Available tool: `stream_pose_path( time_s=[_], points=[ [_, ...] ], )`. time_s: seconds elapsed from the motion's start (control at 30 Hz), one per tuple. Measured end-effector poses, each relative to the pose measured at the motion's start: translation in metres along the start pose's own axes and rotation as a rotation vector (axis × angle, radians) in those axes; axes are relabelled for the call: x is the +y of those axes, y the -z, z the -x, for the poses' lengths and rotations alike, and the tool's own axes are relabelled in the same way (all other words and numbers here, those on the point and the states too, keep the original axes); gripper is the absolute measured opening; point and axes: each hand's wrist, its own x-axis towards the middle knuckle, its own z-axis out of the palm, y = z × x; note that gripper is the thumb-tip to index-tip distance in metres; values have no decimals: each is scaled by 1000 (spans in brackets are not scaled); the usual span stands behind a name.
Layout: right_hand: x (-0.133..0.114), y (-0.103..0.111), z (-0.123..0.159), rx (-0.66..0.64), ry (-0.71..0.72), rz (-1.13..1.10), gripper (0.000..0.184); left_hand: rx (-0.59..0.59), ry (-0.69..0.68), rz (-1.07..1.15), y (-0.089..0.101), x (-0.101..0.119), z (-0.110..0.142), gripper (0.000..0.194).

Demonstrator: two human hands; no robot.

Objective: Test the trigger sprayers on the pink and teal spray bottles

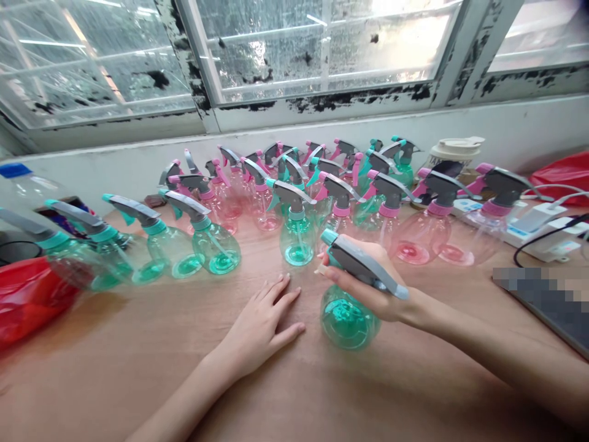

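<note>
My right hand point(372, 276) is wrapped round the neck of a green spray bottle point(350, 322) with a grey and teal trigger head, whose nozzle points to the left. Flat on the wooden table point(193, 362) lies my left hand point(264, 322), fingers stretched out, holding nothing. Just beyond my hands stands another green spray bottle point(298, 245). To the left, several green spray bottles point(216, 248) form a slanting row. Behind and to the right are several pink spray bottles point(421, 239), mixed with more green ones at the back.
A red plastic bag point(32, 301) lies at the left edge, near a clear bottle with a blue cap point(16, 170). On the right are a lidded cup point(453, 153), a white power strip point(543, 230) with cables and a dark flat device point(547, 307). A window stands behind.
</note>
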Motion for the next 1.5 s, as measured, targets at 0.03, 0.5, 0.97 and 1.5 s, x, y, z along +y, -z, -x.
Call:
stream_pose_path(
  time_s=[0.03, 0.5, 0.97, 1.5],
  points=[
    [1, 0, 0, -1, 1, -2, 8, -6, 2, -4, 0, 0, 0, 55],
    [8, -5, 2, -16, -131, -198, 20, 1, 5, -8, 0, 0, 0, 54],
    [9, -4, 3, -12, -134, -179, 19, -10, 1, -32, 1, 2, -1, 54],
    [-2, 0, -2, -33, 62, -18, 10, -21, 2, -33, 0, 0, -1, 56]
  ],
)
